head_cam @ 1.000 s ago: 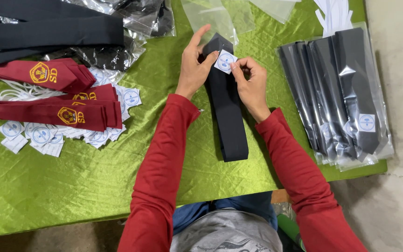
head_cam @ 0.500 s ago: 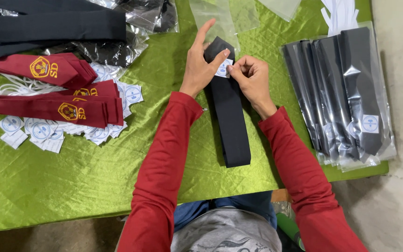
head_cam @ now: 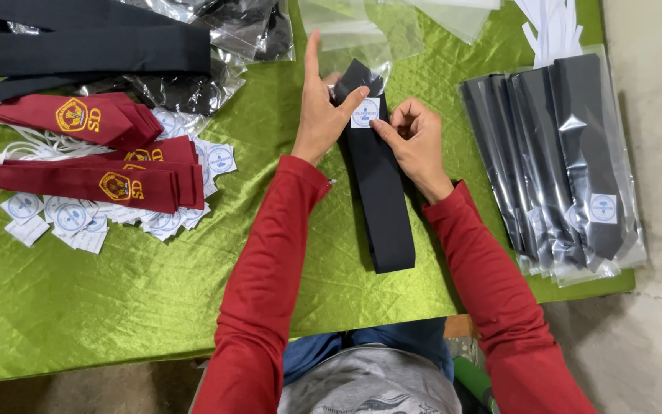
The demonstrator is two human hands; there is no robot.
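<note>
Since the earlier frames, the small white label (head_cam: 365,113) is sitting a little lower and squarer on the black tie (head_cam: 377,176), and the left thumb is now pressing across the tie toward it, where before the label was being lifted between both hands.

The left hand (head_cam: 322,107) is lying on the far end of the tie, index finger pointing straight away, thumb touching the label's left edge; it is pressing rather than clenching. The right hand (head_cam: 415,138) is pinching the label's near right corner between thumb and fingertip, the other fingers curled loosely. So both grips are on the label, one at each side.

The tie is lying flat on the green surface (head_cam: 155,291), its long axis running from far to near and tilting slightly right at the near end. The label is sitting close to the tie's far tip, directly between the two hands, touching both; neither hand is clearly nearer to it.

To the left, dark red ties with gold badges (head_cam: 93,169) are resting over a scatter of loose white labels (head_cam: 70,218). At the right, a row of bagged black ties (head_cam: 568,169) is lying side by side. Empty clear bags (head_cam: 362,31) are lying just beyond the hands, and more dark ties (head_cam: 93,38) are piled at far left.
</note>
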